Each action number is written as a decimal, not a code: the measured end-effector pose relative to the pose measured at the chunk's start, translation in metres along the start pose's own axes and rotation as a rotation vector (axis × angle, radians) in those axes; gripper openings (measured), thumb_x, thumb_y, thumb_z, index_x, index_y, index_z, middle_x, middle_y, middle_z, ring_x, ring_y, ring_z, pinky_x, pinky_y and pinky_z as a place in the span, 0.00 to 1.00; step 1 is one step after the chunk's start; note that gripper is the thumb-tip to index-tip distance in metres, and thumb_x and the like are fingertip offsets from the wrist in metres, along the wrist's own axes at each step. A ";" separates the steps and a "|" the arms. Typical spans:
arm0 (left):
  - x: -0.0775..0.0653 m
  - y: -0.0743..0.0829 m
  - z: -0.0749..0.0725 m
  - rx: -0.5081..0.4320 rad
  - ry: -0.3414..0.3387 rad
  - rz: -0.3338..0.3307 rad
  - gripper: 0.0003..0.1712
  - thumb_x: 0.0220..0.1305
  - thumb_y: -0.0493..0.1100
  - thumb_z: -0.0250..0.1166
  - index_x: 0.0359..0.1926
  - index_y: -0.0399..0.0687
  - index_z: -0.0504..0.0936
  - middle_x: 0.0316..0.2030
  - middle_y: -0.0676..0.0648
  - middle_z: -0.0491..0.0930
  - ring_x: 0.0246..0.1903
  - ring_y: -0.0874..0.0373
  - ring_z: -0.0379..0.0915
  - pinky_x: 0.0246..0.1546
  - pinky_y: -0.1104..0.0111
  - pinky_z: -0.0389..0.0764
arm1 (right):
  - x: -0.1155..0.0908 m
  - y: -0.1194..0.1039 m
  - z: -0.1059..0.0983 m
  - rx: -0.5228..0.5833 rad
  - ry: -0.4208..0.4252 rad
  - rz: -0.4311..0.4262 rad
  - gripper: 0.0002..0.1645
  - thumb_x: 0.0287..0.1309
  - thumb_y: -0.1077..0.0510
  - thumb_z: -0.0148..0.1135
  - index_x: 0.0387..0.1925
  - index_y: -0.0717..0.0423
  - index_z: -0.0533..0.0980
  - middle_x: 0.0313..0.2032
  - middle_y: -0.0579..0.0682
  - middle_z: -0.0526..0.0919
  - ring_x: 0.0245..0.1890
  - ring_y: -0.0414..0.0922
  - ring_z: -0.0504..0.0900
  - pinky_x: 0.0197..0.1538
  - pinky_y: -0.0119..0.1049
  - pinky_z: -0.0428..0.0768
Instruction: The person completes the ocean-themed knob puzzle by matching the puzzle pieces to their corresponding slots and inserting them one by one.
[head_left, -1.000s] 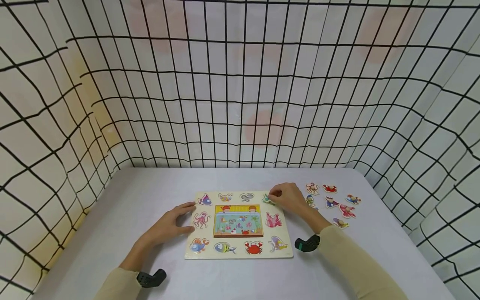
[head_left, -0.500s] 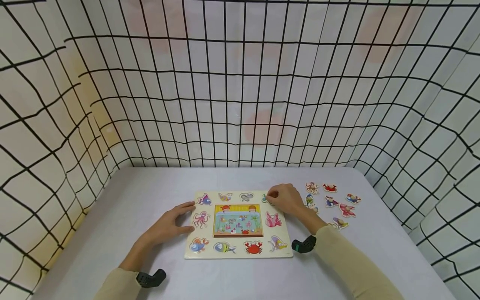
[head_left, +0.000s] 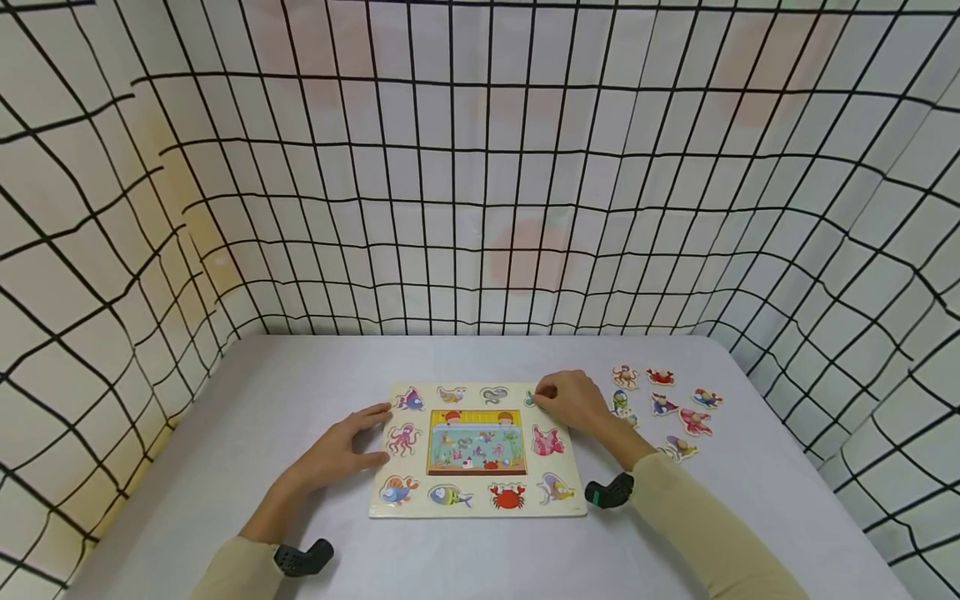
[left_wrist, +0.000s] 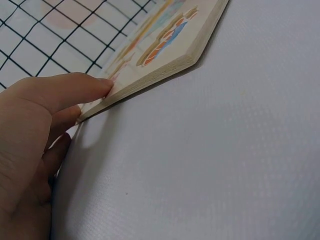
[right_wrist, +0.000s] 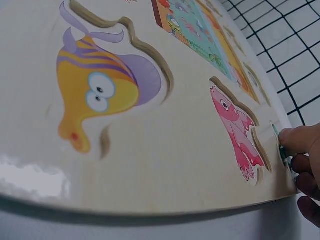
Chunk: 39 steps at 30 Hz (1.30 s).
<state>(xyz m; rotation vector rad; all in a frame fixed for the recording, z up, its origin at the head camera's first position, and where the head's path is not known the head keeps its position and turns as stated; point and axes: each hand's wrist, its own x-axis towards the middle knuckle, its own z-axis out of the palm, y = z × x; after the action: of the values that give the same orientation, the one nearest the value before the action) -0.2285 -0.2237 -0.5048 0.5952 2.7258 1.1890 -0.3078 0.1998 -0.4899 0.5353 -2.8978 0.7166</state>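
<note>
A wooden puzzle board (head_left: 480, 508) with sea-animal recesses round an aquarium picture lies flat on the table. My left hand (head_left: 330, 454) rests at its left edge, thumb and fingertips touching it; in the left wrist view the thumb (left_wrist: 75, 90) lies on the board's rim. At the top right corner my right hand (head_left: 573, 402) pinches a small green puzzle piece (head_left: 529, 399) over the board, its fingers hiding most of it. The right wrist view shows that green piece edge-on under the thumb, beyond the pink lobster-like recess picture (right_wrist: 235, 125).
Several loose puzzle pieces lie right of the board, among them an octopus piece (head_left: 624, 377), a red crab piece (head_left: 660, 377) and a pink piece (head_left: 694, 422). A black grid on white walls (head_left: 480, 208) encloses the table (head_left: 480, 558) at the back and sides.
My right hand has shifted slightly left and down at the board's corner, covering more of the green piece. The left hand and the board have stayed in place.
</note>
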 end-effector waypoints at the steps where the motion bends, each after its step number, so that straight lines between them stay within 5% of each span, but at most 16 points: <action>1: 0.000 0.000 0.000 0.000 -0.002 0.000 0.42 0.61 0.47 0.76 0.73 0.39 0.71 0.77 0.42 0.61 0.77 0.36 0.49 0.72 0.37 0.54 | 0.000 0.000 0.000 0.000 -0.006 0.000 0.09 0.65 0.49 0.71 0.34 0.50 0.88 0.26 0.38 0.81 0.28 0.39 0.76 0.36 0.38 0.77; 39: 0.001 0.001 0.002 0.030 0.010 -0.025 0.43 0.61 0.49 0.76 0.73 0.39 0.72 0.76 0.42 0.62 0.76 0.37 0.49 0.72 0.37 0.53 | -0.022 0.020 -0.035 -0.045 -0.046 -0.012 0.12 0.61 0.53 0.73 0.44 0.54 0.87 0.33 0.41 0.83 0.33 0.41 0.78 0.38 0.40 0.79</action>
<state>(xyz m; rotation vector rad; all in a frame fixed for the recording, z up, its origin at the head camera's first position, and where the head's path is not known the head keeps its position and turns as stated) -0.2285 -0.2214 -0.5057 0.5581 2.7560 1.1508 -0.2935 0.2397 -0.4716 0.5710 -2.9423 0.6444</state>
